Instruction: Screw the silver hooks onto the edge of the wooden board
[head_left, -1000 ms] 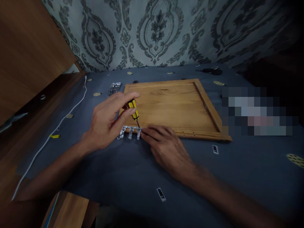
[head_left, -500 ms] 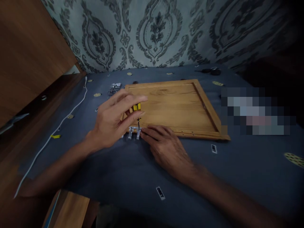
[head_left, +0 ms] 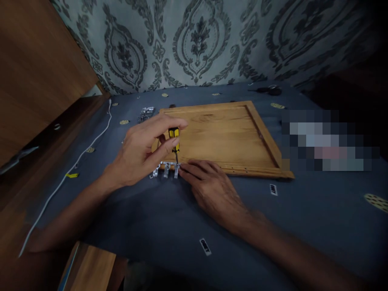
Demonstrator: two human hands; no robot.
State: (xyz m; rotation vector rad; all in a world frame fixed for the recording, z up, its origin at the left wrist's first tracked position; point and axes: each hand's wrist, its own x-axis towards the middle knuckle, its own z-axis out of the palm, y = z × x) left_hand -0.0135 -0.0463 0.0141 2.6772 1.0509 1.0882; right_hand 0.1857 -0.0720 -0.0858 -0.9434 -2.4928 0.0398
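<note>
My left hand (head_left: 142, 151) is closed round a small yellow and black screwdriver (head_left: 174, 139), which stands nearly upright with its tip on a silver metal hook bracket (head_left: 166, 167). The bracket lies along the near left edge of a wooden framed panel (head_left: 221, 135) on a blue cloth. My right hand (head_left: 212, 188) rests palm down on the cloth, fingers stretched flat, their tips pressing the bracket's right end against the panel edge.
More silver metal hardware (head_left: 146, 112) lies past the panel's far left corner. A white cable (head_left: 91, 141) runs along the left of the blue cloth (head_left: 303, 210). A brown wooden cabinet (head_left: 39, 68) stands at left, a patterned wall behind, dark objects (head_left: 269, 90) at the back right.
The screwdriver handle has turned between my left fingers and now stands more upright. My right hand has stayed on the bracket.
</note>
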